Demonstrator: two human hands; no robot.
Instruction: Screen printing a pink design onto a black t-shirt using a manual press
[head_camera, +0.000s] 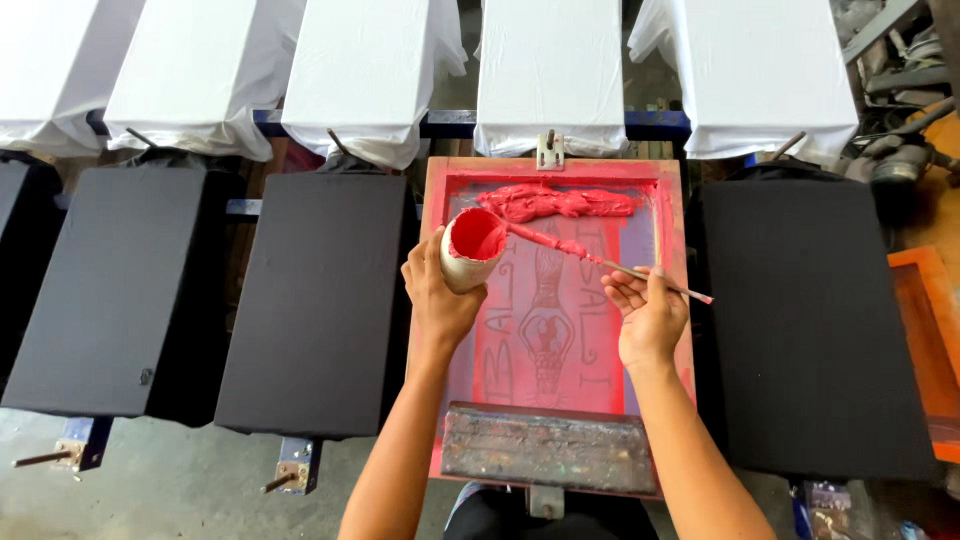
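My left hand (438, 298) grips a round cup (470, 250) tipped on its side, its inside coated in red ink. My right hand (650, 315) holds a thin stick (640, 274) whose ink-covered tip reaches into the cup's mouth. Both hands hover over a red-framed printing screen (558, 172) with a stencilled figure design. A thick band of red ink (570, 202) lies along the screen's far end. A worn squeegee (548, 448) rests across the screen's near end.
Black-covered pallets (315, 300) flank the screen on both sides (810, 320). White shirts on boards (550, 70) line the back row. An orange frame (930, 330) sits at the right edge. Metal clutter (900, 150) lies at the upper right. Grey floor (170, 480) shows below.
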